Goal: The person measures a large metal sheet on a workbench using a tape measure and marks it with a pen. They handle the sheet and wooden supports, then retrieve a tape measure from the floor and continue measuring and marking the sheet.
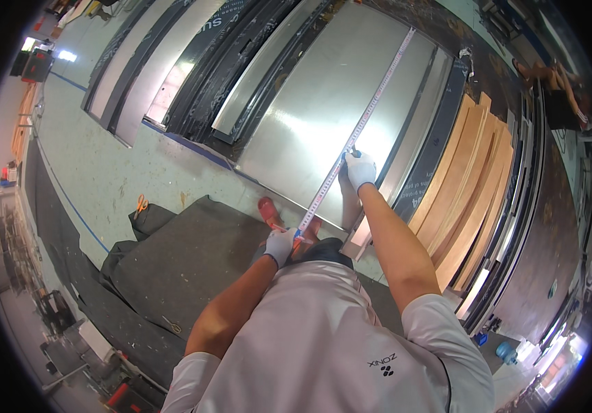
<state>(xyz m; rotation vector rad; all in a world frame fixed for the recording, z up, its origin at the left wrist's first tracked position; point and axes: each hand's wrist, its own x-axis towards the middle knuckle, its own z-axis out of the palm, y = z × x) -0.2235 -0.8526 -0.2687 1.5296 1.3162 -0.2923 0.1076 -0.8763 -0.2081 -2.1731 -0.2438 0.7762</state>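
A long tape measure (371,113) lies stretched across a shiny metal sheet (289,124), from near my body to the sheet's far edge. At its near end my left hand (281,246), in a white glove with a blue edge, is closed on the tape measure just past the sheet's near edge. My right hand (361,170), gloved in white too, rests beside the tape about halfway along. Its fingers are closed round a small dark pen-like thing (353,149), whose tip is near the tape; the exact kind is too small to make out.
Metal strips and dark film-covered panels (199,89) lie to the left of the sheet. Wooden boards (464,179) are stacked at the right. Dark grey cloth (186,268) covers the floor at lower left, with orange-handled scissors (142,205) on it. Red shoes (268,210) show below the sheet.
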